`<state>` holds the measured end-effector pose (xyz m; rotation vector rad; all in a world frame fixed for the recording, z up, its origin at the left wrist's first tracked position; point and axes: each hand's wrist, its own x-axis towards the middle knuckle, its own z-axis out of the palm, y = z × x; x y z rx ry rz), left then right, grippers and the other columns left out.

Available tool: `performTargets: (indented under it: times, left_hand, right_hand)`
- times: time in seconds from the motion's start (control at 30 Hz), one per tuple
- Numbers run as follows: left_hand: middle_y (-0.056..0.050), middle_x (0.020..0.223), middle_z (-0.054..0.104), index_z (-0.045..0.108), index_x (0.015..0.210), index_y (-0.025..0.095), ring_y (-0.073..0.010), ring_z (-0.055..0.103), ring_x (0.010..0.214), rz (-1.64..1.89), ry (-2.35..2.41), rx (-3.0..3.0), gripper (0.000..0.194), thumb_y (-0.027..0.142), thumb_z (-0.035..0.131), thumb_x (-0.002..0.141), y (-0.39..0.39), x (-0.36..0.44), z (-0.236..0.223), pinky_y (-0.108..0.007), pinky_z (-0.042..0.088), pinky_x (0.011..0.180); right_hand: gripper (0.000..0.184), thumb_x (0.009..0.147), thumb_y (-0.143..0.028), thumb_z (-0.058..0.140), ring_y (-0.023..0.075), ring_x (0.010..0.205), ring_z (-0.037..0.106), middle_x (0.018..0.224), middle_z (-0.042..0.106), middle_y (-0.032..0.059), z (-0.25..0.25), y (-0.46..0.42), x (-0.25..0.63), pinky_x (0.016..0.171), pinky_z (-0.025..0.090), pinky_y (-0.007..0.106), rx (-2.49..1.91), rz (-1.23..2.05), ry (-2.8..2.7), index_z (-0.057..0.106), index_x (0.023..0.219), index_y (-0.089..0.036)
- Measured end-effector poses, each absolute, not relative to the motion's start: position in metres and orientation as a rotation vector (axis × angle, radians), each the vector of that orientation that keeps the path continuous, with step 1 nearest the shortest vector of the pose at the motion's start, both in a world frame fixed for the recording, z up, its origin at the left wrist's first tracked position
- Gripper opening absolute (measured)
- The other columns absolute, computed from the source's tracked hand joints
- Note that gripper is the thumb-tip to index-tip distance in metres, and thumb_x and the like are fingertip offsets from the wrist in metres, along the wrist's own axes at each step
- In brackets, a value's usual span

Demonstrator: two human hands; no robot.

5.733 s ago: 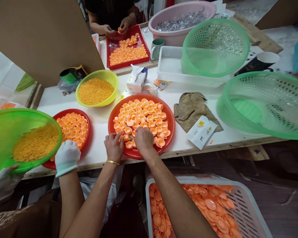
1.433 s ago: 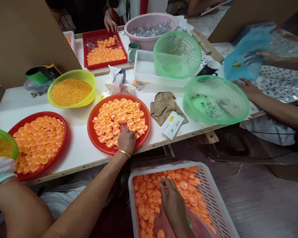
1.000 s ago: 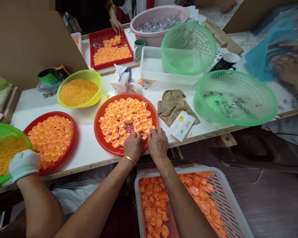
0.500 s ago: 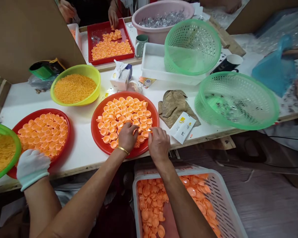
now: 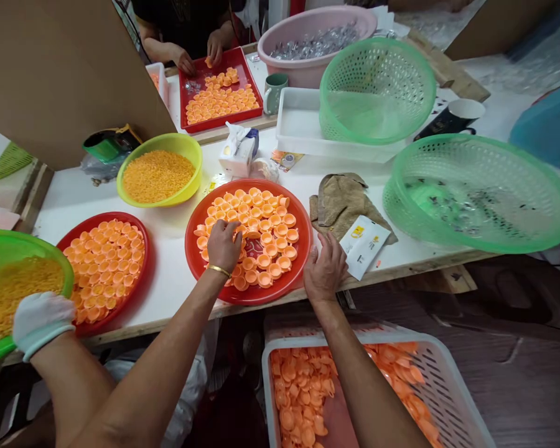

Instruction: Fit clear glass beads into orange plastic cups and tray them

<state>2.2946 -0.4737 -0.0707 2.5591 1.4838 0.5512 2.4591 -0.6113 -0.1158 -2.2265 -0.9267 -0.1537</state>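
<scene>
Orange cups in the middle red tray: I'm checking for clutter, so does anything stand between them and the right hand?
Only the tray's red rim visibly lies between the right hand and the orange cups.

White table [image 5: 168,255], dark floor [image 5: 536,392]

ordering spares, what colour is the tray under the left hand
The tray is red, clearest in the head view.

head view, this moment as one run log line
left hand: over orange cups | right hand: by central red tray | white crate: orange pieces
</scene>
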Motion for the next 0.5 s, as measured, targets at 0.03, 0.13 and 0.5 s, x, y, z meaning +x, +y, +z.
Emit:
performTargets:
  times: [0.03,0.13,0.5]
  left_hand:
    - [-0.009,0.097,0.055,0.065,0.108,0.02,-0.0227,0.053,0.094,0.523,1.45,2.592,0.025,0.025,0.05,0.088,-0.468,2.298,-0.07,-0.033,0.044,0.078]
    - [-0.009,0.099,0.055,0.066,0.103,0.024,-0.0236,0.051,0.096,0.43,1.352,2.674,0.023,0.03,0.049,0.089,-0.464,2.312,-0.072,-0.033,0.043,0.075]
    - [-0.008,0.1,0.053,0.065,0.088,0.02,-0.0172,0.053,0.08,0.337,1.285,2.697,0.017,0.021,0.048,0.087,-0.498,2.306,-0.082,-0.027,0.04,0.063]
  right_hand:
    - [0.037,0.093,-0.025,0.036,0.0258,0.121,0.045,0.132,0.052,0.015,-0.119,-0.61,2.46,0.099,0.037,0.043,-2.213,-0.146,-0.908,0.055,0.123,-0.014]
    - [0.038,0.093,-0.023,0.034,0.0253,0.122,0.046,0.132,0.052,0.0148,-0.125,-0.609,2.461,0.099,0.038,0.044,-2.185,-0.134,-0.897,0.054,0.125,-0.015]
    - [0.034,0.093,-0.023,0.036,0.0234,0.115,0.051,0.121,0.06,0.0137,-0.126,-0.613,2.458,0.099,0.039,0.04,-2.163,-0.169,-0.884,0.058,0.116,-0.012]
